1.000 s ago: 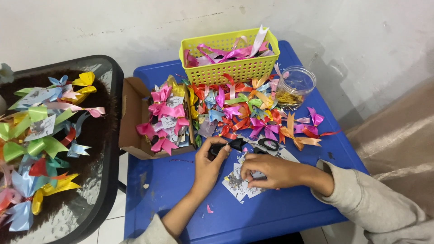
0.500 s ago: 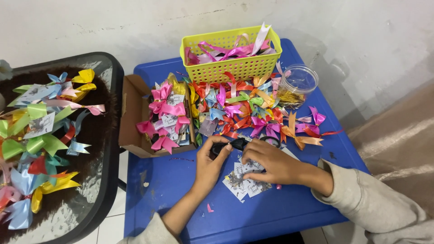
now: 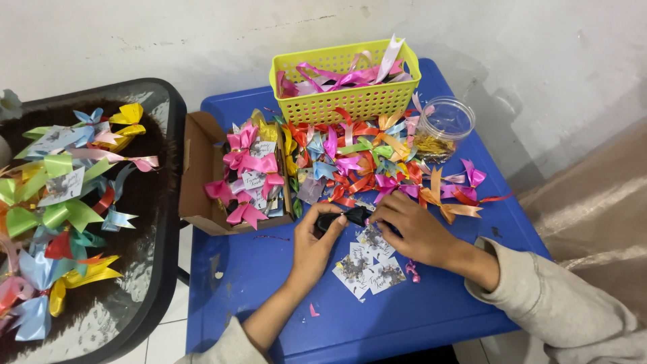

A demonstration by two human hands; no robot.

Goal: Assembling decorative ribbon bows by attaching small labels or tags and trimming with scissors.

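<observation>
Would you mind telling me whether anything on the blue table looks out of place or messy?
Small pink ribbon scraps lie loose on the blue plastic table near the left hand, and the brown cardboard box overhangs the table's left edge. Nothing looks damaged.

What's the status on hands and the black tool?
Left hand and right hand both gripping the black tool. Small printed cards lie beneath on blue table. Ribbon bows crowd just behind.

- A basket [image 3: 345, 94] is set at the desk's [image 3: 256, 269] far edge; a jar [image 3: 441, 128] to its right;
- ribbon bows [image 3: 350, 165] are heaped before the basket;
- a box [image 3: 202, 182] is placed left of them;
- cards [image 3: 367, 269] are laid nearest.
</observation>
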